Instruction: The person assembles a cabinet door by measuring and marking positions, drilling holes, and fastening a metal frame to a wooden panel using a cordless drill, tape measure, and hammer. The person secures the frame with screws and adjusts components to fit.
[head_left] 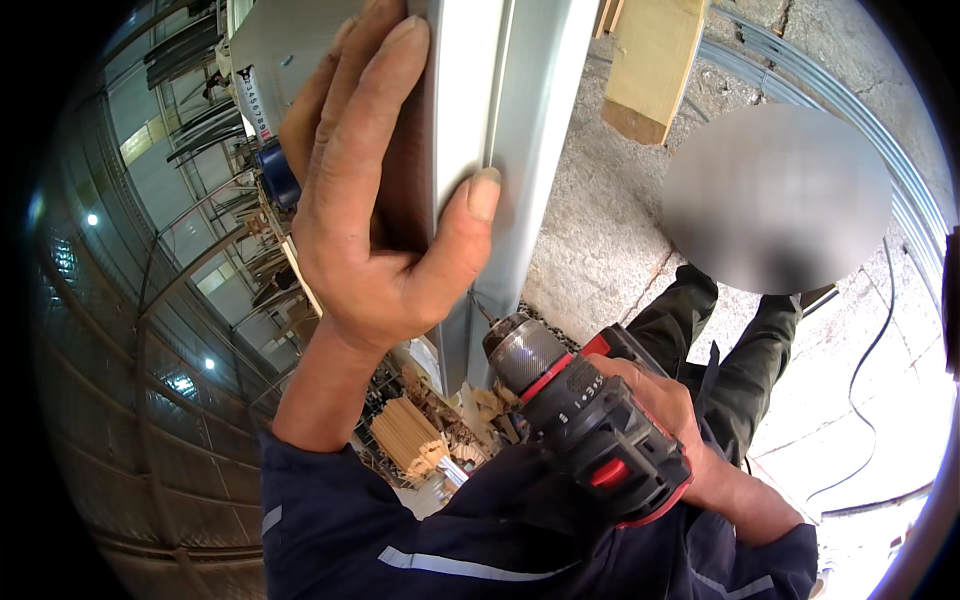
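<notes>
A long white and grey metal profile [535,110] rises through the middle of the view. My left hand [385,220] is closed around its left edge, thumb on the pale face and fingers on the far left side. In my right hand [655,395] is a black and red cordless drill [590,430], gripped with the fingers partly hidden behind its body. The thin drill bit [481,305] points at the lower part of the profile; whether the tip touches it I cannot tell. Beside my left hand is a blue tape measure [278,172] with its white blade out.
Bundled wooden strips [405,435] and scraps lie below the profile. A wooden board [655,65] and long metal strips [790,75] lie on the concrete floor [590,240]. A dark cable [872,370] runs at the right. A blurred oval covers part of the view above dark trousers.
</notes>
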